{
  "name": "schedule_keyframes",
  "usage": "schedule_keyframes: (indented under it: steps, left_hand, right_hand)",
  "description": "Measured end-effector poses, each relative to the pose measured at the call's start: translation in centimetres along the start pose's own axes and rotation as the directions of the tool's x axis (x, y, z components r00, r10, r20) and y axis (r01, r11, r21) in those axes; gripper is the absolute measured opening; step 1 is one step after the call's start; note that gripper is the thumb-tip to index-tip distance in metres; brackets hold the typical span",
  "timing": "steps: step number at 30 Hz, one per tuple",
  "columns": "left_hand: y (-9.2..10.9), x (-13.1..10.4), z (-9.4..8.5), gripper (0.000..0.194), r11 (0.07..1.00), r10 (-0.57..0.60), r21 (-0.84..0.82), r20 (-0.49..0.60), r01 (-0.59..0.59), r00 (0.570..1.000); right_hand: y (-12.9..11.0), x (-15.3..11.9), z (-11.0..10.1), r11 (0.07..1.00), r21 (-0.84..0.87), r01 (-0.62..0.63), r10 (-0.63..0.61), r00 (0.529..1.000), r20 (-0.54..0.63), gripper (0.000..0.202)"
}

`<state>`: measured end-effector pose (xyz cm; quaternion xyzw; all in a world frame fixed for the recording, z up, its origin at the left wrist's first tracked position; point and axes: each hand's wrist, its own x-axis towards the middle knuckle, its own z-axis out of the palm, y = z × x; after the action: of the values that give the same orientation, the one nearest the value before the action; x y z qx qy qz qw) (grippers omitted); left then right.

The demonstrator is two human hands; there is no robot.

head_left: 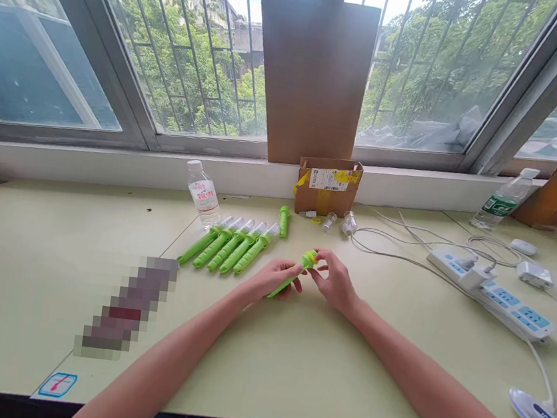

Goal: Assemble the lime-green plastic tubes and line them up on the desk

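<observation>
Near the middle of the table, my left hand (278,279) is closed around a green plastic handle (279,291), tilted with its top toward the upper right. The fingers of my right hand (335,282) pinch the yellow-green top end (310,258) of that same piece. To the left, several green handles with clear tubes (229,243) lie side by side in a slanted row. Another green handle (284,222) is set apart behind my hands. Close to it are a small yellow ring (315,220), a clear cup-like part (329,221) and a larger clear part (350,224).
A cardboard box (325,197) stands by the window sill, a brown board (318,79) behind it. One water bottle (204,197) is at left, another (504,198) at right. A power strip (513,306) with cables lies right. A blurred dark patch (131,306) covers something at left.
</observation>
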<state>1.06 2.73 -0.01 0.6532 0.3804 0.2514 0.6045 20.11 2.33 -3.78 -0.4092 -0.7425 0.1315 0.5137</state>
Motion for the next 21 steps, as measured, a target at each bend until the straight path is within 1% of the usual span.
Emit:
schedule_keyframes:
  steps: [2, 6, 10, 14, 17, 21]
  left_hand:
    - [0.10, -0.06, 0.11, 0.050, 1.000, -0.014, 0.026, -0.004, 0.014, 1.000]
    - [0.18, -0.11, 0.28, 0.043, 0.997, -0.020, 0.068, -0.077, 0.025, 0.997]
    - [-0.06, 0.03, 0.36, 0.041, 0.998, -0.024, 0.050, -0.128, 0.031, 0.992]
    - [-0.11, 0.11, 0.38, 0.035, 1.000, 0.001, 0.016, -0.169, 0.002, 0.986]
    - [0.04, 0.07, 0.37, 0.034, 1.000, 0.006, 0.018, -0.162, -0.003, 0.987]
    - [-0.02, 0.10, 0.38, 0.043, 1.000, 0.016, 0.024, -0.115, -0.013, 0.993]
  right_hand:
    - [0.04, -0.01, 0.02, 1.000, 0.012, -0.004, 0.004, 1.000, -0.001, 0.013]
    - [-0.15, 0.05, -0.04, 0.999, 0.048, 0.023, -0.022, 1.000, -0.023, 0.011]
    - [-0.37, 0.11, -0.07, 0.997, 0.043, 0.057, -0.055, 0.997, -0.048, 0.009]
    - [-0.48, 0.13, -0.11, 0.998, 0.040, 0.058, -0.056, 0.997, -0.044, 0.008]
    - [-0.44, 0.13, -0.11, 0.999, 0.033, 0.033, -0.032, 0.999, -0.041, 0.009]
    - [-0.14, 0.11, -0.09, 1.000, 0.028, 0.007, -0.006, 0.999, -0.035, 0.010]
